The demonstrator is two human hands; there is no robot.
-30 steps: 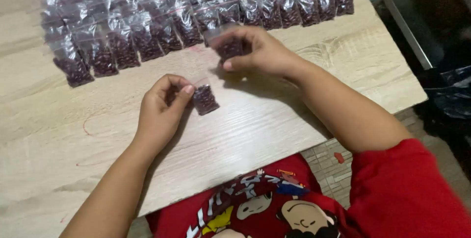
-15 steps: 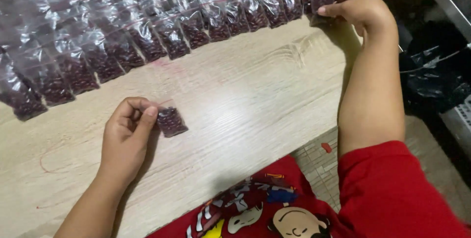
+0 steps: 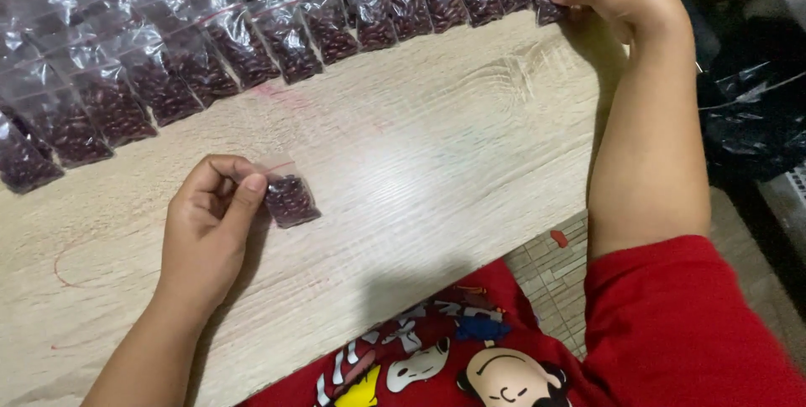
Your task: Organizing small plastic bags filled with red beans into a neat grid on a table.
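Red short-sleeved shirt [image 3: 672, 323], cartoon print on chest, partly cropped, bare forearms, apparently no jewellery

Table [image 3: 437, 147]: pale wood-grain top, matt, looks laminate. Bags [image 3: 252, 29]: thin clear plastic, glossy and crinkled (red seal strips), filled with dark, slightly shiny beans. Loose bag [image 3: 290, 199]: same film. Shirt [image 3: 672, 331]: red cloth, matt, printed front.

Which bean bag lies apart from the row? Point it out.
The small bag of dark red beans pinched by the left hand, alone on bare wood.
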